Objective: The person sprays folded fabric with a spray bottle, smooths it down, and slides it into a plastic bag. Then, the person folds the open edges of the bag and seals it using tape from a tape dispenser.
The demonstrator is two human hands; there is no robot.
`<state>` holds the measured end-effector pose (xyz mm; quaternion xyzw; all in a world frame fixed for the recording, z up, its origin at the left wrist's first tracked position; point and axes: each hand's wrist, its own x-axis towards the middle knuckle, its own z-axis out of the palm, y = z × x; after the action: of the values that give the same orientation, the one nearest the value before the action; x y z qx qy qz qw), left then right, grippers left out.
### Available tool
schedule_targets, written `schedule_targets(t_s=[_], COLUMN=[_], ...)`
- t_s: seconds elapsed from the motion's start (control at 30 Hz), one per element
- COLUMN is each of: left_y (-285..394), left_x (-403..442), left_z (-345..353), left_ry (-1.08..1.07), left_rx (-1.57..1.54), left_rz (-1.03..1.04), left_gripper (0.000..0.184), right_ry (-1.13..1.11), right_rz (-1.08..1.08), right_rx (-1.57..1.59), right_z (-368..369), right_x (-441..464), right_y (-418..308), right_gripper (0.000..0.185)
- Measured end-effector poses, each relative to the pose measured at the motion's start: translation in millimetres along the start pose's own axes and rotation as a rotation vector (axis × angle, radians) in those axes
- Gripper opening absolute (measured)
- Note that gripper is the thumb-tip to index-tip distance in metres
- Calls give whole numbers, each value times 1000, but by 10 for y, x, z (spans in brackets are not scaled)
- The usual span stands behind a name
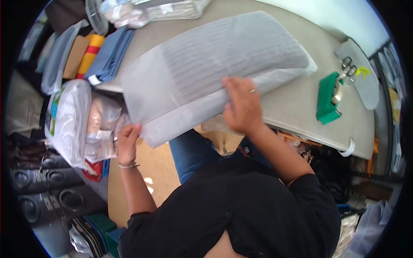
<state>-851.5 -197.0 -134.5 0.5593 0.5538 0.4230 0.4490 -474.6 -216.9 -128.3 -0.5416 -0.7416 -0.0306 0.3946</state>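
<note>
Black shirt (241, 210) nearest; left hand (127, 142) pinches corner of plastic bag (215, 53) off bench (297, 103) front edge; right hand (246, 107) on folded strip (189, 116), grip unclear.

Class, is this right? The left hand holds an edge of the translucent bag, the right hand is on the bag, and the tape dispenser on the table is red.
Not quite: the head view shows that the tape dispenser on the table is green. The left hand does hold an edge of the translucent bag, with the right hand on it.
</note>
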Motion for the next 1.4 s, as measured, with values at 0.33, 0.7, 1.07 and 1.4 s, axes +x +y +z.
schedule_targets(t_s=[0.33,0.7,1.07,1.4], left_y=[-139,-19,-1,171], left_x=[-60,462,286,182], left_z=[-14,719,696,717], left_ry=[-76,-636,-737,-915], left_rx=[-60,-1315,-1596,-1675], left_rz=[39,-180,-145,-202], left_gripper=[23,120,125,139], right_ry=[-254,-257,-336,-468], right_rz=[-367,-207,-353,-507], right_rx=[525,118,248,459], right_z=[734,142,689,918], right_x=[127,-10,135,280], right_y=[-1234,-675,-1235,-1513], right_gripper=[68,74,76,91])
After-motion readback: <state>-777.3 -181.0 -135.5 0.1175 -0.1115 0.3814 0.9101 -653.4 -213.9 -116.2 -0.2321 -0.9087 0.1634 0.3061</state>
